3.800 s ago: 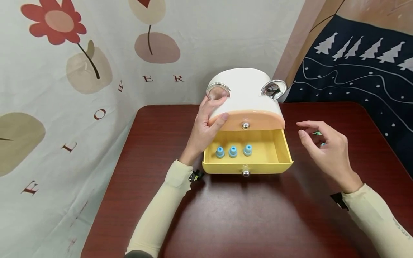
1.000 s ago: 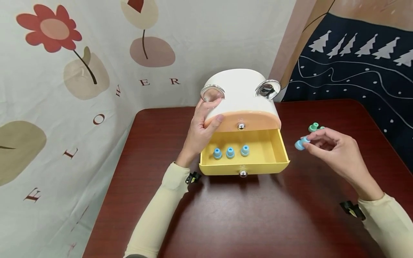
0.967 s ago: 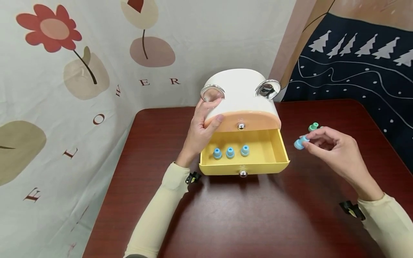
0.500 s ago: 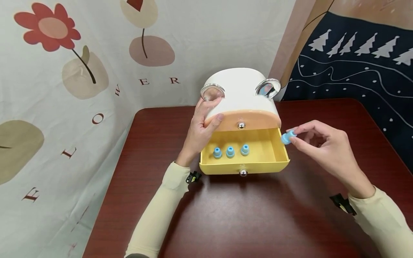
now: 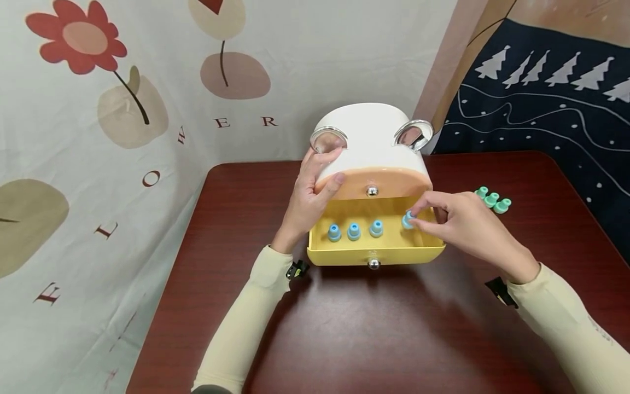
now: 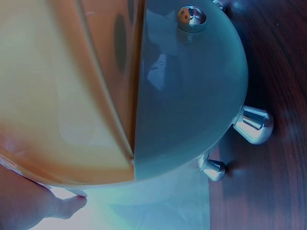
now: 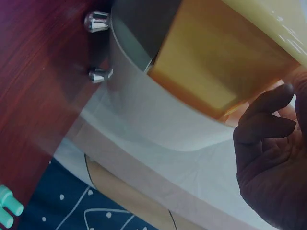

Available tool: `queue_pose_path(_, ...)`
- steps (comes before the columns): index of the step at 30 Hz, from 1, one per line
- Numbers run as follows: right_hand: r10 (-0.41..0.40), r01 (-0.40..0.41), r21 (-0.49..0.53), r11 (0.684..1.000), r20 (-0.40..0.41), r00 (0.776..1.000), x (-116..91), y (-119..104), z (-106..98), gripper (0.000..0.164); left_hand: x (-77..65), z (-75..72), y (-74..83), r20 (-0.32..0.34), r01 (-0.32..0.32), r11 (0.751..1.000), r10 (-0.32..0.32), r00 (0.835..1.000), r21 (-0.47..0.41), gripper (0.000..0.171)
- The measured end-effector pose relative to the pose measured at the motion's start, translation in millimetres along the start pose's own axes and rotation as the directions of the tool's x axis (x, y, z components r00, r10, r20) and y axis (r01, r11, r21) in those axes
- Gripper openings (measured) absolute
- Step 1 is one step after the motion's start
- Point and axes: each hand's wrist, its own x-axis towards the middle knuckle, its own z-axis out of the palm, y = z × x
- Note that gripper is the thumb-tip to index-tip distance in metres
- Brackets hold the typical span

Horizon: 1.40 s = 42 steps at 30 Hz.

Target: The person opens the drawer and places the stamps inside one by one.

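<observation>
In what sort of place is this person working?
Probably a tabletop workspace in an indoor corner: a reddish-brown table stands before a pale hanging printed with flowers and letters, with a dark-blue, tree-patterned hanging on the right.

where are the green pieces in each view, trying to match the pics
Head: the green pieces sit on the table, right of the cabinet.
Left wrist: not in it.
Right wrist: bottom left corner, partly cut off.
Shared landmark: the table, right side in left wrist, left side in right wrist.
</observation>
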Motion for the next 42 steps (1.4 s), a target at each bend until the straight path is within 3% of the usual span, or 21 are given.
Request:
queue_pose_path(3, 0.009, -0.008, -0.015, 1.000, 0.022, 1.000, 4.1, 0.2, 2.0, 0.022, 0.8, 1.9, -0.8, 0.005, -0.001, 1.000, 0.001, 1.000, -0.008, 0.043)
queue_pose_path(12, 0.125, -0.124, -0.020, 0.992, 0.143, 0.982, 10.0, -1.1, -0.4, 0.014, 2.0, 7.1, -38.8, 0.008, -0.031, 0.999, 0.030, 1.000, 0.011, 0.047)
queue_pose_path(20, 0.200, -0.176, -0.111, 0.978, 0.261, 0.945, 20.2, -7.4, -2.1, 0.011, 0.2, 6.8, -41.6, 0.017, -0.046, 0.998, 0.045, 0.999, 0.032, 0.047)
queue_pose_path(25, 0.201, -0.168, -0.146, 0.975, 0.255, 0.946, 19.1, -9.8, -1.2, 0.009, 1.2, 7.1, -41.0, 0.022, -0.047, 0.998, 0.046, 0.999, 0.037, 0.050)
queue_pose_path(29, 0.147, -0.123, -0.151, 0.981, 0.157, 0.977, 9.8, -9.1, 2.0, 0.010, 0.5, 5.9, -42.0, 0.020, -0.041, 0.998, 0.040, 0.999, 0.039, 0.047)
queue_pose_path(31, 0.096, -0.086, -0.155, 0.984, 0.054, 0.994, 3.1, -8.6, 4.5, 0.014, 0.2, 5.1, -42.5, 0.018, -0.038, 0.998, 0.037, 0.999, 0.042, 0.047)
queue_pose_path(33, 0.032, -0.044, -0.173, 0.984, -0.073, 0.997, -3.7, -8.7, 8.3, 0.020, -0.4, 4.2, -43.0, 0.015, -0.031, 0.999, 0.030, 0.999, 0.041, 0.047)
queue_pose_path(37, -0.037, -0.015, -0.181, 0.983, -0.280, 0.959, -16.7, -14.0, 17.0, 0.030, -0.6, 2.9, -44.7, 0.005, -0.020, 1.000, 0.020, 1.000, 0.022, 0.046)
queue_pose_path(42, -0.073, 0.058, -0.047, 0.997, -0.435, 0.898, -28.3, -25.8, 29.7, 0.023, 0.6, 2.3, -41.8, -0.017, -0.025, 1.000, 0.025, 1.000, -0.003, 0.046)
